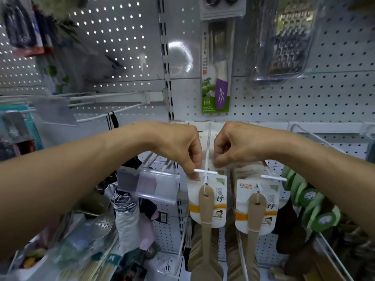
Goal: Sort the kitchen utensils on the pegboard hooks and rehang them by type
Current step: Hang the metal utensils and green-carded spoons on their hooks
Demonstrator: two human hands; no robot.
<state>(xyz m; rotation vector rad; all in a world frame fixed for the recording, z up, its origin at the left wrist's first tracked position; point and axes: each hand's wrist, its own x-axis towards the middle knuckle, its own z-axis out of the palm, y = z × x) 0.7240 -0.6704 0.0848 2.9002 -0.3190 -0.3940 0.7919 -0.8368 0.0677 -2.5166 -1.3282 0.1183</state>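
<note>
Several carded wooden spatulas (207, 207) hang on a white pegboard hook (206, 171) in the middle of the view. My left hand (178, 147) pinches the top left corner of the front card just behind the hook's crossbar. My right hand (231, 145) pinches the cards' top edge on the hook's right side. A second row of the same spatulas (256, 211) hangs on the neighbouring hook (273, 177) to the right. The fingertips are partly hidden behind the cards.
On the pegboard (324, 94) above hang a carded purple-handled knife (217, 78) and a packaged grater (284, 43). Green round items (312, 201) hang at the right. A clear label holder (156, 185) juts out at the left, above a perforated ladle (102, 226) and bagged goods.
</note>
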